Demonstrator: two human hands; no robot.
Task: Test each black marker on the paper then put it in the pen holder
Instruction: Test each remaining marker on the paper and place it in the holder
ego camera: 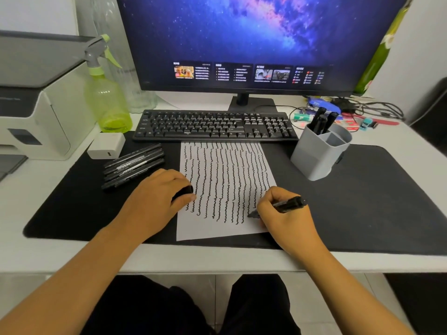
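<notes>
A white paper covered in black wavy test lines lies on the black desk mat. My right hand grips an uncapped black marker, its tip touching the paper near the lower right. My left hand rests on the paper's left edge and holds the black marker cap. Several black markers lie in a row on the mat to the left. The grey pen holder stands right of the paper with three black markers in its back compartment.
A black keyboard sits behind the paper, below the monitor. A green spray bottle, a white charger and a printer are at the left. Cables and small clutter lie at the back right.
</notes>
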